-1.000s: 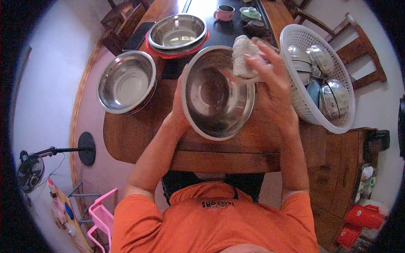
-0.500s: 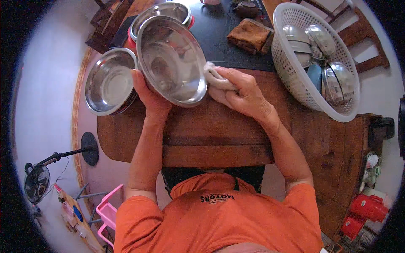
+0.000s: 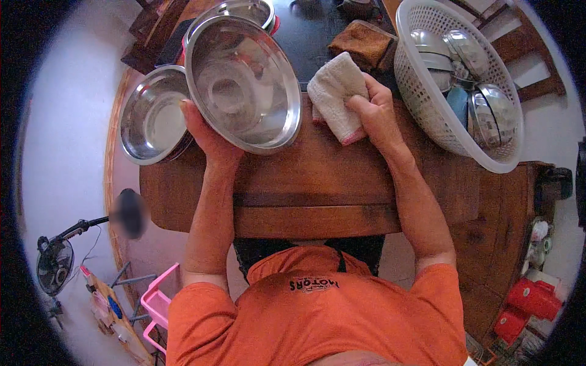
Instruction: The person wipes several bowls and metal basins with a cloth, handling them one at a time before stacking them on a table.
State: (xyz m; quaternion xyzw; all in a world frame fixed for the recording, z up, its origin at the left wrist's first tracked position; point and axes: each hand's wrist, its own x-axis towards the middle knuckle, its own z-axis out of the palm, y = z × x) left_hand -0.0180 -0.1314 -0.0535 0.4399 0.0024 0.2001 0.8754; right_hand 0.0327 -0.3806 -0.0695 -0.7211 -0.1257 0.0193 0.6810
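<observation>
A shiny steel bowl [image 3: 244, 85] is tilted above the wooden table, its inside facing me. My left hand [image 3: 210, 134] grips it by the lower left rim, thumb showing and the other fingers hidden behind it. To the right of the bowl, apart from it, my right hand [image 3: 375, 113] is closed on a folded white cloth [image 3: 339, 91] with a reddish edge. Just left of my left hand sits another steel bowl [image 3: 155, 116], seemingly stacked on more. Behind the held bowl, partly covered by it, stands a further steel bowl [image 3: 256, 11] with something red under it.
A white perforated plastic basket [image 3: 427, 131] with several steel bowls stands at the right of the table [image 3: 305, 177]. A folded brown cloth [image 3: 363, 44] lies on a black mat [image 3: 305, 52]. A fan [image 3: 55, 265] and a pink plastic frame [image 3: 157, 305] are at the lower left.
My right hand has drawn the white cloth away from the bowl's rim, to the right, and the cloth now hangs more spread out. The held bowl has shifted slightly left and turned.
</observation>
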